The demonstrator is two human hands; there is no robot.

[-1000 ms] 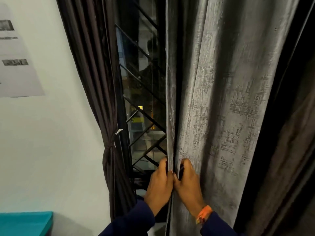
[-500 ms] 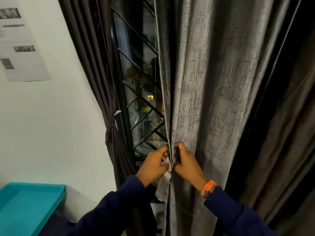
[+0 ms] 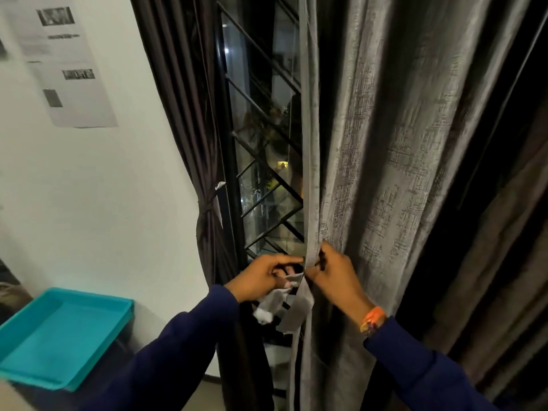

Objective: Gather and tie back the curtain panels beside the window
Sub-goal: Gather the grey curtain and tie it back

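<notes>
A wide grey textured curtain panel (image 3: 385,143) hangs at the right of the window, loose. My left hand (image 3: 264,277) and my right hand (image 3: 335,274) meet at its left edge, at waist height. My left hand pinches a grey fabric tie strip (image 3: 292,317) whose ends hang down below the fingers. The fingers of my right hand grip the curtain's hem beside it. A dark brown curtain panel (image 3: 189,120) at the left of the window is gathered and bound with a tie (image 3: 207,210).
The window (image 3: 261,161) has black diagonal bars and is dark outside. A turquoise tray (image 3: 59,333) sits low at the left. Printed papers (image 3: 68,69) hang on the white wall. A darker curtain (image 3: 504,247) hangs at the far right.
My hands have slipped down the grey curtain's edge and parted slightly. The grey tie strip has come into my left hand. The view has dropped, showing more of the tray.
</notes>
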